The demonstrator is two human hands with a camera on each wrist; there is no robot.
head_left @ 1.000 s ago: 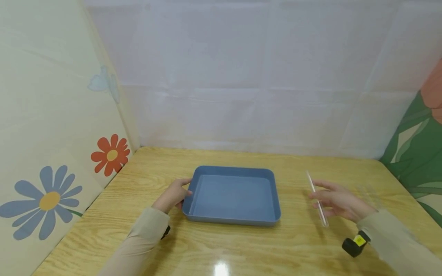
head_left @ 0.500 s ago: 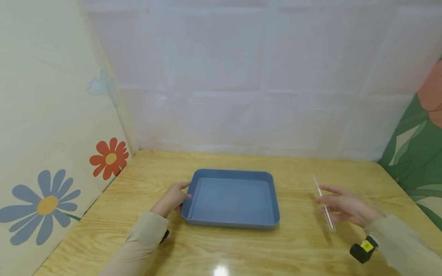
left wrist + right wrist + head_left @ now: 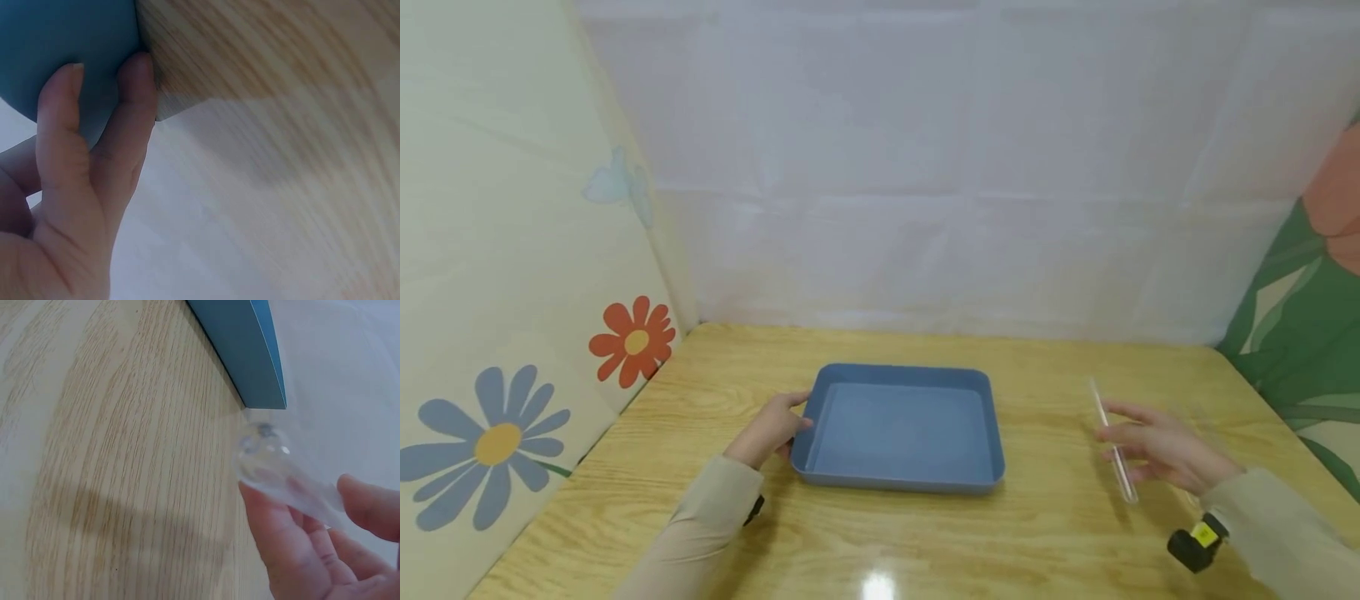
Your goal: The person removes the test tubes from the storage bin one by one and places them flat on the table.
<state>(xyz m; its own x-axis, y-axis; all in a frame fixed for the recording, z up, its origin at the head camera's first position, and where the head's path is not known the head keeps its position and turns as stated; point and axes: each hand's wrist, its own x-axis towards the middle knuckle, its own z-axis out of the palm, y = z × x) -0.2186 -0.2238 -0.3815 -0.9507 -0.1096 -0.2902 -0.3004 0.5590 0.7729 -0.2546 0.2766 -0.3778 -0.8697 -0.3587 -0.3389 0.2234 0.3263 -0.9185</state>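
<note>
A shallow blue rectangular tray (image 3: 906,429) sits on the wooden table in the head view. My left hand (image 3: 772,429) grips its left side, thumb near the rim; in the left wrist view, fingers (image 3: 134,94) touch the tray's outer wall (image 3: 94,37). Right of the tray, my right hand (image 3: 1165,450) pinches a clear test tube (image 3: 1116,454) between thumb and fingers. It is held tilted, a little above the table. The right wrist view shows the tube's rounded end (image 3: 265,453) pointing toward the tray's corner (image 3: 265,394).
Faint clear objects (image 3: 1198,417), too indistinct to name, lie on the table (image 3: 1037,533) behind my right hand. A white cloth backdrop (image 3: 880,167) stands at the back, with flower-printed cloth (image 3: 497,446) at the left and another print (image 3: 1315,317) at the right.
My right hand has drifted right with the test tube, away from the tray. My left hand has kept its hold on the tray, which has barely shifted in view.
</note>
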